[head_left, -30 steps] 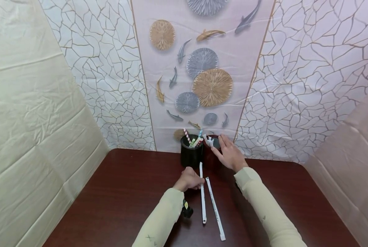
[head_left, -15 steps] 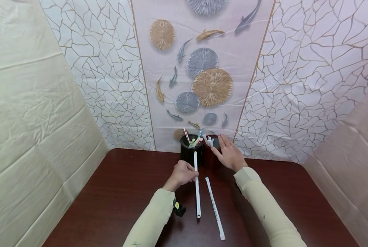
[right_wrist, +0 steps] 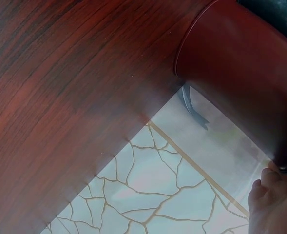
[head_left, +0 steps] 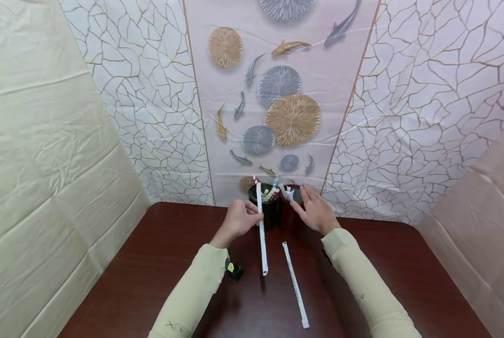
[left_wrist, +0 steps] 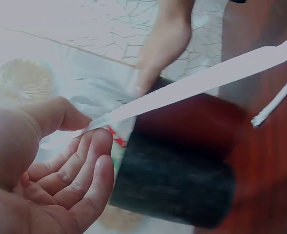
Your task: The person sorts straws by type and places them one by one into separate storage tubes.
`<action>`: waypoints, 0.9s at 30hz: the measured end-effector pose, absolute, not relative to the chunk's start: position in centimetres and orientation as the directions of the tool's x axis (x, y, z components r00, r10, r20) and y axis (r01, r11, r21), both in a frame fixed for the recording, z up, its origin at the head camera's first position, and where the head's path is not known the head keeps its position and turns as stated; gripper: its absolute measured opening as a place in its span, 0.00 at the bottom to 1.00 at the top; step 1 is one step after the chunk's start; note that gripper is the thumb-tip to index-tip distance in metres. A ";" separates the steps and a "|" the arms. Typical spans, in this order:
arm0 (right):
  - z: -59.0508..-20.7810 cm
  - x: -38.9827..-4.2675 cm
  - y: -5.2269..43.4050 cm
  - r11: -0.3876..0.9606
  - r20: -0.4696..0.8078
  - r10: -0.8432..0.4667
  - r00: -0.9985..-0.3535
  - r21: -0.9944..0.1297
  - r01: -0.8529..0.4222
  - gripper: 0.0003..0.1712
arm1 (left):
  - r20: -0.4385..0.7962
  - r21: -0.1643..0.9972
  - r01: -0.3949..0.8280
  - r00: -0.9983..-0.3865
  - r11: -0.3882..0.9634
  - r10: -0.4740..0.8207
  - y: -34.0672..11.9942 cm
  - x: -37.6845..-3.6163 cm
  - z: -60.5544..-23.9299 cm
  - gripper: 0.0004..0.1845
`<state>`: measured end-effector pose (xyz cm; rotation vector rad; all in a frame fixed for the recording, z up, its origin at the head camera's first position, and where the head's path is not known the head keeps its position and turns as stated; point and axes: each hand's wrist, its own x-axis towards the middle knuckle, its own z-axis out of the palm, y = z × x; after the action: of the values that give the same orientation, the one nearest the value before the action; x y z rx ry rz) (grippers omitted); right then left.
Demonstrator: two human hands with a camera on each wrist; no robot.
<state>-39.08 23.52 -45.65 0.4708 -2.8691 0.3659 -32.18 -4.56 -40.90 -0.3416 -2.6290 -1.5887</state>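
My left hand [head_left: 238,219] pinches a long straw in a white paper wrapper [head_left: 262,249] between thumb and fingertips. The straw stands tilted in front of a black cup [head_left: 270,215], its upper end overlapping the rim in the head view. Striped paper straws [head_left: 274,191] poke out of that cup. Beside it, a dark red cup [head_left: 289,221] holds several white-wrapped pieces [head_left: 286,192]. My right hand [head_left: 317,215] holds this red cup at its rim, thumb in front and fingers toward the back; its fingertips [right_wrist: 267,180] show at the rim in the right wrist view.
Another white-wrapped straw [head_left: 295,285] lies on the dark red-brown table [head_left: 150,281], right of the left hand. A patterned cloth backdrop [head_left: 167,112] rises right behind the cups. Plain cloth walls [head_left: 53,188] close in both sides.
My left hand has lifted the wrapped straw and carried it left and back, toward the black cup. The right hand has stayed on the red cup, and the other wrapped straw has not moved.
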 end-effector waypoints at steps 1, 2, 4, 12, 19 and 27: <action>-45.6 -39.1 23.5 0.918 0.243 -0.285 -0.927 -0.208 -0.337 0.51 | 0.172 0.866 0.227 -0.972 0.446 0.161 -4.7 -32.4 -40.4 0.04; -45.6 -39.1 23.6 0.918 0.243 -0.284 -0.928 -0.209 -0.336 0.51 | 0.183 0.863 0.237 -0.970 0.445 0.161 -4.8 -32.5 -39.8 0.04; -45.7 -39.2 23.6 0.920 0.242 -0.282 -0.929 -0.207 -0.333 0.51 | 0.209 0.859 0.259 -0.965 0.442 0.158 -4.9 -32.9 -38.7 0.04; -45.7 -39.1 23.7 0.920 0.247 -0.281 -0.928 -0.207 -0.333 0.51 | 0.363 0.801 0.373 -0.925 0.468 0.115 -4.7 -34.0 -34.0 0.03; -45.7 -39.0 23.6 0.917 0.250 -0.287 -0.925 -0.209 -0.341 0.51 | 0.527 0.705 0.486 -0.847 0.517 0.078 -3.8 -34.4 -29.7 0.04; -45.9 -39.0 23.6 0.913 0.270 -0.289 -0.919 -0.210 -0.349 0.51 | 0.628 0.651 0.569 -0.775 0.502 0.063 -2.2 -34.8 -26.4 0.05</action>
<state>-39.04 23.57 -45.85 0.4809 -2.8421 0.3747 -34.84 -2.24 -26.41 -0.5172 -2.2098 -1.2383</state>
